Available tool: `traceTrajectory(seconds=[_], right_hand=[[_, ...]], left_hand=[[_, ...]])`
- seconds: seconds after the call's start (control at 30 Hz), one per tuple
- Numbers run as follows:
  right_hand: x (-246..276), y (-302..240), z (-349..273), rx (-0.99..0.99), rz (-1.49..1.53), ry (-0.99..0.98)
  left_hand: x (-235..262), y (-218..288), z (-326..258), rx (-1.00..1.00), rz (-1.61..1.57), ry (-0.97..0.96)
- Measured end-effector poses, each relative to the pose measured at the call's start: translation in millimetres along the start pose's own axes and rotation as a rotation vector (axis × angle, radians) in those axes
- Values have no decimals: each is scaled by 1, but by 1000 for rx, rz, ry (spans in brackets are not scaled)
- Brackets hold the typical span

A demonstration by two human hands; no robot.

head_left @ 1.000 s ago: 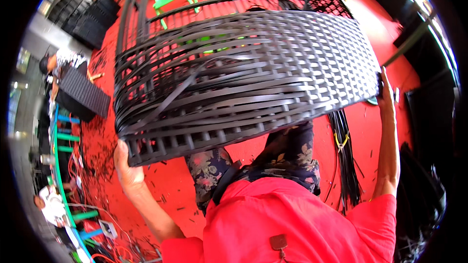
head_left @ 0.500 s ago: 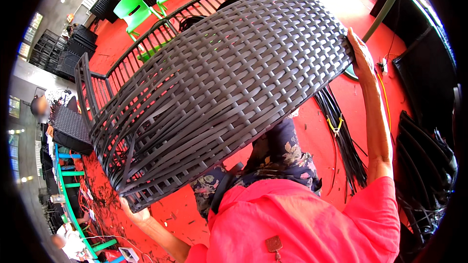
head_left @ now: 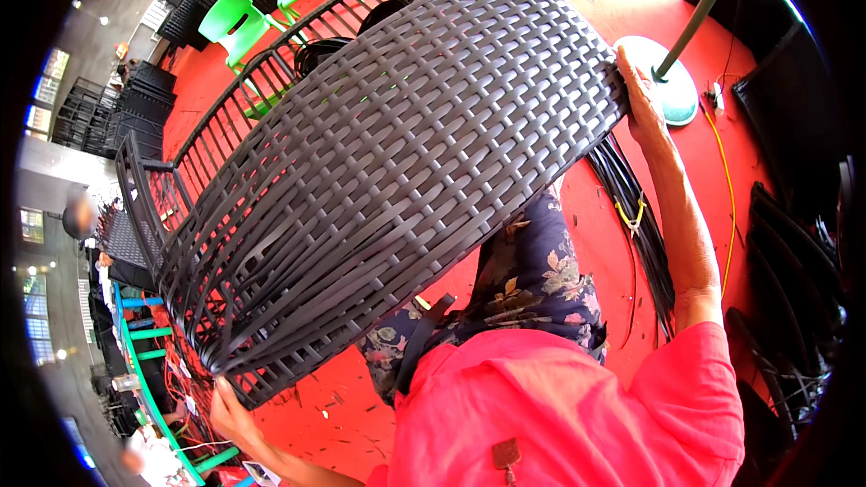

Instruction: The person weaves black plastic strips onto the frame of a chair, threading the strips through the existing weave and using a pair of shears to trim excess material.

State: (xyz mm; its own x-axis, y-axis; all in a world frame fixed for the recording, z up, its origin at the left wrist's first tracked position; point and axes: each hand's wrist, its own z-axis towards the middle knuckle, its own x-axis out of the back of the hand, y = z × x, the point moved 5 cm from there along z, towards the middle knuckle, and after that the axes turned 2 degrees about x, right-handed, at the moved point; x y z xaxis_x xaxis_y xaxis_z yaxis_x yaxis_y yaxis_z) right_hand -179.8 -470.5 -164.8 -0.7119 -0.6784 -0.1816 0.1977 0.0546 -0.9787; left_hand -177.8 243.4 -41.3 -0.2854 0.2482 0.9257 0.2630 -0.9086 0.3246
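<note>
A large dark grey woven rattan panel (head_left: 469,117) spans the view, tilted, above my legs. Its right part is tightly woven. Toward the left end, loose flat strips (head_left: 271,280) run lengthwise and bunch together at the near left corner. My right hand (head_left: 642,97) is closed around the panel's right end. My left hand (head_left: 233,410) is closed at the near left corner, where the strips gather; its fingertips are partly hidden, and it seems to hold the corner and strip ends.
Behind the panel stands a dark slatted frame (head_left: 194,162) with coiled strips. Green chairs (head_left: 233,25) are beyond it. On the right are a pole on a round base (head_left: 677,95), a tied bundle of black strips (head_left: 622,207) and a yellow cable (head_left: 722,180). Scraps litter the red floor.
The panel and both hands have shifted slightly left in the view. The pole's round base, mostly hidden before, now shows beside my right hand. Both hands keep their hold.
</note>
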Motion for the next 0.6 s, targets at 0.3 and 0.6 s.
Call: traceTrajectory(seconds=[0.3, 0.6], right_hand=[[-14, -40, -28, 826, -762, 188], [-76, -42, -115, -122, 967, -304]], left_hand=[[-43, 223, -100, -1068, -215, 219], [-98, 301, -112, -1355, -70, 152]])
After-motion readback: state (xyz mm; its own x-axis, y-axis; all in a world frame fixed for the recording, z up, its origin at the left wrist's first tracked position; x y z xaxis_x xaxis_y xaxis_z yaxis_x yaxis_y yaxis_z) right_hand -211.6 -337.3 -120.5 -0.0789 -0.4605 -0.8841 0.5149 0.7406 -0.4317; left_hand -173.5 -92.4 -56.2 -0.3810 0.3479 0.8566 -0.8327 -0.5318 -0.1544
